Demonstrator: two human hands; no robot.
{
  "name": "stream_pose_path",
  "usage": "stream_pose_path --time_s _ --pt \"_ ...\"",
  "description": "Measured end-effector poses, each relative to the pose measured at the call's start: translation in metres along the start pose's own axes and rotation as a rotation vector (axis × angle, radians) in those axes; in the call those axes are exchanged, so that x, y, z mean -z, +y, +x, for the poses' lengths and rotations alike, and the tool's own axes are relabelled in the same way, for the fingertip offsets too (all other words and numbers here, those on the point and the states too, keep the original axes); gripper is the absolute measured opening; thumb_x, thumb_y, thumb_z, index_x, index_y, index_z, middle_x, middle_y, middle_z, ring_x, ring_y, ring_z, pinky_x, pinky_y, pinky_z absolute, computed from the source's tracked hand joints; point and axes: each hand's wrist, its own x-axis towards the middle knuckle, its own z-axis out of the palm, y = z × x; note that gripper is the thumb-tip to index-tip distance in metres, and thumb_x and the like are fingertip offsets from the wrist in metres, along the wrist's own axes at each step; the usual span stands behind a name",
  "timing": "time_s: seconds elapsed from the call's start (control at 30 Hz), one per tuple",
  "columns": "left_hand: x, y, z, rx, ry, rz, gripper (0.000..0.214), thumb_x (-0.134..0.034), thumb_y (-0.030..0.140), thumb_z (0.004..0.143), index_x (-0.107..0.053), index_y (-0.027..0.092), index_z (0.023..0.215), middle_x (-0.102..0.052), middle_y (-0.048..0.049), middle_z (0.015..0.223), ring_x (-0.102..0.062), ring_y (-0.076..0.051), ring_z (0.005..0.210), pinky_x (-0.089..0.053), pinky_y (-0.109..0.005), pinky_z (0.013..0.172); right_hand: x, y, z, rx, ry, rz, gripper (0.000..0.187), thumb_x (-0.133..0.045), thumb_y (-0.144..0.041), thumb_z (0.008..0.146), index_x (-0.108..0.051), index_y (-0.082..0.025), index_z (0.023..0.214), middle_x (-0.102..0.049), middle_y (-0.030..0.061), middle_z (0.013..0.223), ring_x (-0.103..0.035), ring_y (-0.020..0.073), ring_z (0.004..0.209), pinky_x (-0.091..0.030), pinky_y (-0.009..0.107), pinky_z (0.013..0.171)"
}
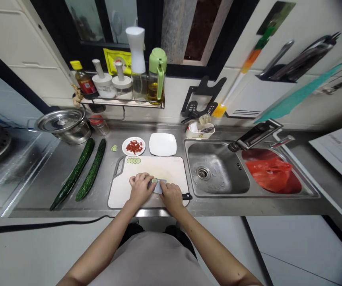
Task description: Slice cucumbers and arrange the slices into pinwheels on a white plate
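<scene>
Our left hand curls knuckles-forward over the short cucumber stub, pinning it to the smooth white cutting board on the steel table. Our right hand is closed round the knife, its broad grey blade just beside those fingers. We judge the cut goes best with fingertips tucked back and the blade dropping straight, since the round stub may roll. Thin pale slices lie at the board's far edge; two long, bumpy, dark-green cucumbers lie to the left.

Two whole cucumbers lie near what looks like chopped chillies.
</scene>
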Motion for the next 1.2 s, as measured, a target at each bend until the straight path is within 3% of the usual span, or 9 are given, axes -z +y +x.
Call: stream_pose_path --time_s 0.37,0.6,0.77,0.9,1.2 --pt "-0.001 0.000 0.010 0.121 0.000 -0.198 0.014 -0.056 0.033 0.084 -0.067 0.025 0.091 -0.070 -0.0011 0.086 -0.060 -0.020 0.091 -0.032 -0.038 0.087 0.004 0.005 -0.001 -0.030 -0.027 -0.007 0.040 -0.054 -0.031 0.090 -0.051 -0.018 0.127 -0.064 0.0097 0.093 -0.055 0.0236 0.091 -0.033 0.034 0.077" --pt "-0.003 -0.042 0.036 0.414 0.194 -0.417 0.022 -0.061 0.038 0.078 -0.066 0.023 0.093 -0.069 0.0019 0.077 -0.061 -0.014 0.069 -0.043 -0.029 0.076 0.005 0.026 -0.009 -0.124 -0.083 0.001 0.042 -0.058 -0.030 0.087 -0.052 -0.018 0.127 -0.066 0.0095 0.097 -0.057 0.0232 0.095 -0.033 0.032 0.080" --pt "-0.005 -0.062 0.057 0.504 0.248 -0.327 0.018 -0.063 0.036 0.076 -0.065 0.023 0.089 -0.069 0.0014 0.075 -0.064 -0.017 0.073 -0.042 -0.033 0.082 0.003 0.042 -0.014 -0.191 -0.091 0.003 0.040 -0.058 -0.031 0.087 -0.054 -0.019 0.124 -0.067 0.0083 0.098 -0.058 0.0220 0.096 -0.034 0.031 0.082" --pt "-0.015 -0.063 0.071 0.544 0.245 -0.270 0.017 -0.061 0.036 0.077 -0.064 0.024 0.090 -0.070 0.0010 0.077 -0.064 -0.019 0.078 -0.036 -0.039 0.089 0.004 0.047 -0.015 -0.227 -0.092 0.010 0.038 -0.057 -0.029 0.086 -0.055 -0.019 0.124 -0.068 0.0071 0.098 -0.060 0.0212 0.094 -0.035 0.030 0.082" --pt "-0.029 -0.068 0.090 0.537 0.231 -0.217 0.015 -0.058 0.034 0.080 -0.063 0.025 0.091 -0.069 0.0011 0.078 -0.062 -0.018 0.080 -0.034 -0.035 0.088 0.005 0.048 -0.014 -0.263 -0.119 0.041 0.041 -0.058 -0.031 0.086 -0.054 -0.019 0.125 -0.068 0.0068 0.101 -0.061 0.0212 0.096 -0.037 0.029 0.082"
